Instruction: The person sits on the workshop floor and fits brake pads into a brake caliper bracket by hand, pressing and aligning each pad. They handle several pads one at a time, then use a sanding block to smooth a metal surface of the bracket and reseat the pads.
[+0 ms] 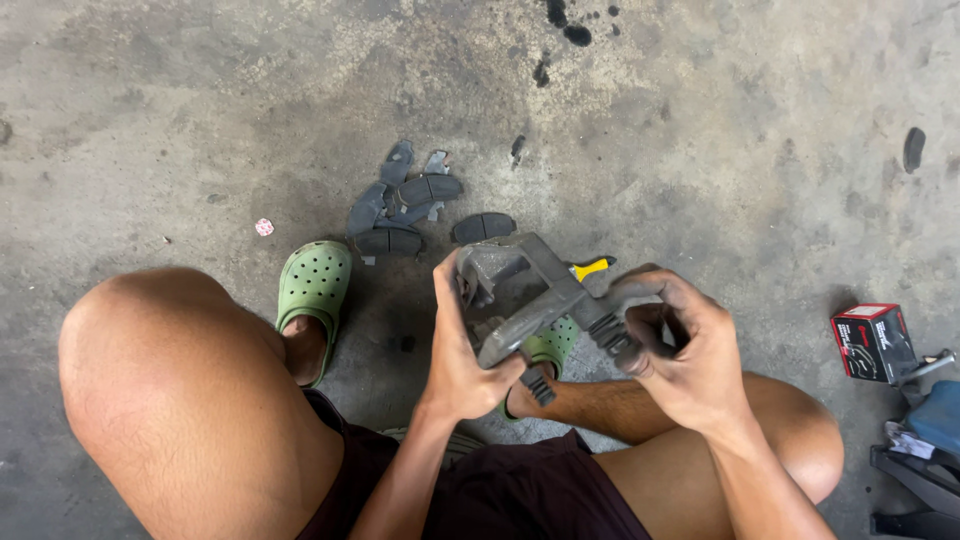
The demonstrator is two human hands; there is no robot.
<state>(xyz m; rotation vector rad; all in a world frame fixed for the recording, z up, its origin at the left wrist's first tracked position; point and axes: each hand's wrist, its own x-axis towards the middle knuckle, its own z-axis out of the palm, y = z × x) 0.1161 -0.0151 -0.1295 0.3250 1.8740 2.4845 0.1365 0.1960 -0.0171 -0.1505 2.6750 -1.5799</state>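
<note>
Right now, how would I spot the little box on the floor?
Start at the person's right knee and look just past it, toward the frame's right edge. The small box sits on the concrete floor there. It alone is red and black; the tools beside it are grey or blue.

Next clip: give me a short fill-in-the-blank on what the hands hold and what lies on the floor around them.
1. Both hands, left hand and right hand, hold one grey ____ part.
2. The worn brake pads lie on the concrete floor beyond the ____ clog.
3. The small box on the person's right is black and ____.

Missing words: metal; green; red
</note>
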